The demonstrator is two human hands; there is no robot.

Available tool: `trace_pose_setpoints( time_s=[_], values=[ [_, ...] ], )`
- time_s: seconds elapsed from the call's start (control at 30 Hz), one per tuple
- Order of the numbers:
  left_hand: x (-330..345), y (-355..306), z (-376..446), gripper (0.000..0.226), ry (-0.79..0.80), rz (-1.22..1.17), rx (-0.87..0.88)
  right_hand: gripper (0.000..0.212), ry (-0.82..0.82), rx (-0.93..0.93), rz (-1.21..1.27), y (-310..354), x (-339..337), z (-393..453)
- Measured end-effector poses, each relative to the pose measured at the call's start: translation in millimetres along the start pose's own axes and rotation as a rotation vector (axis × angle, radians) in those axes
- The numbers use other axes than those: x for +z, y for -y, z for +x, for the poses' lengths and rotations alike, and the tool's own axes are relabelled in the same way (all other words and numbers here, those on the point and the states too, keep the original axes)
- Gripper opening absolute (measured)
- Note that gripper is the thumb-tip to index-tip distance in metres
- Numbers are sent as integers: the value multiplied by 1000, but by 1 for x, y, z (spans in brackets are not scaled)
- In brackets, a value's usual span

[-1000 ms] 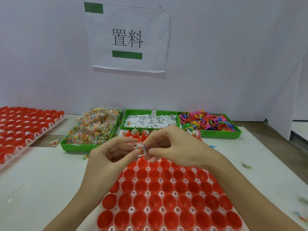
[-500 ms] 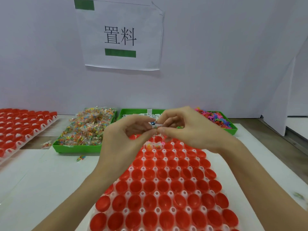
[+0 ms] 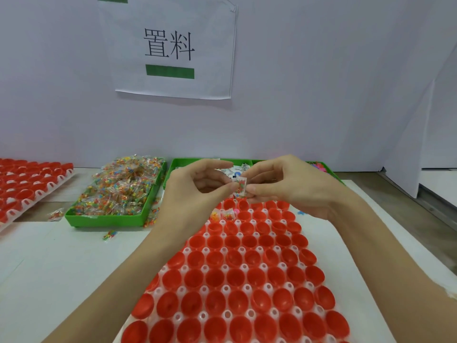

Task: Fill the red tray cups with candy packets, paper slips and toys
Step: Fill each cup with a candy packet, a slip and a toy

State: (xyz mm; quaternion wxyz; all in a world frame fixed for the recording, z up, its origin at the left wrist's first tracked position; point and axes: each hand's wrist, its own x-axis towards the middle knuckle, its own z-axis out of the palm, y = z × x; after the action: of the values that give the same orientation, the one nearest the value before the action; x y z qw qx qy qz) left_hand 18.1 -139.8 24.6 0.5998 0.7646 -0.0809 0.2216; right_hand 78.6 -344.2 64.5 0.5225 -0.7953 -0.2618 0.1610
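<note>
Head view: a small clear plastic candy packet (image 3: 240, 186) speckled with coloured sweets is held upright, its long axis roughly vertical, above the far end of the red plastic cup tray (image 3: 237, 280) on the white bench (image 3: 49, 263). The left hand (image 3: 195, 191) pinches the packet's left edge between thumb and forefinger, the other fingers curled. The right hand (image 3: 286, 186) pinches its right edge and lower corner, fingers likewise bent, so the packet sits between the two sets of fingertips. Two more packets seem to rest in cups near the tray's far left corner (image 3: 223, 215). Behind, along the bench's far edge, stands a green tray heaped with candy packets (image 3: 118, 194), and a green tray of paper slips (image 3: 178, 167) is mostly hidden by the hands.
</note>
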Motion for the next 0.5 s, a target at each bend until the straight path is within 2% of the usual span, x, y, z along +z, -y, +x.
trace_pose_setpoints(
  time_s=[0.1,0.33,0.43,0.5],
  values=[
    [0,2,-1,24,-34,-63,-42,19,5,-35,97,-3,4,2],
    [-1,6,-1,20,-32,-76,-64,18,28,-104,33,-1,7,2],
    [1,3,-2,25,-16,-107,-33,16,-78,-131,21,-3,10,4],
    [4,3,-3,21,0,-85,-24,17,-115,-128,-81,-6,9,5]
  ],
)
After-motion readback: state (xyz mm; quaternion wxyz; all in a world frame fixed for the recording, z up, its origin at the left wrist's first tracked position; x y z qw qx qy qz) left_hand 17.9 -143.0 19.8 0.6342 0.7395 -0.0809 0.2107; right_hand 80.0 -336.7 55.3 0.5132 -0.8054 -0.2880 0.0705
